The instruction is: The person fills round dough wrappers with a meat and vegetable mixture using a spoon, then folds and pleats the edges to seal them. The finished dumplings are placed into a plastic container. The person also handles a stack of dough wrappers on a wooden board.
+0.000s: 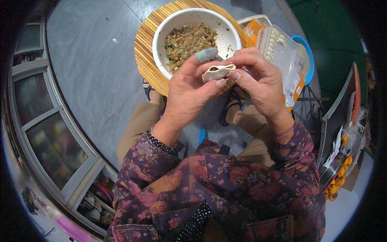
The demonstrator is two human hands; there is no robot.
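Between both hands is a dumpling (218, 72) of pale dough, folded over, with a little green filling showing at its top gap. My left hand (193, 87) holds its left end; a grey-green covering wraps the tip of one finger. My right hand (257, 78) pinches the right end of the dough edge between thumb and fingers. Just beyond the hands, a white bowl (157, 45) holds chopped filling (190, 42) with green bits. The bowl rests on a round slatted wooden board (145, 39). Part of the bowl's near rim is hidden behind the hands.
Right of the board, a clear plastic container (279, 60) holds rows of dumplings (273, 40), near orange packaging (254, 30) and a blue-rimmed basin (310, 60). Glass-paned cabinet doors (54, 145) run along the left. Orange fruits (338, 178) lie at lower right.
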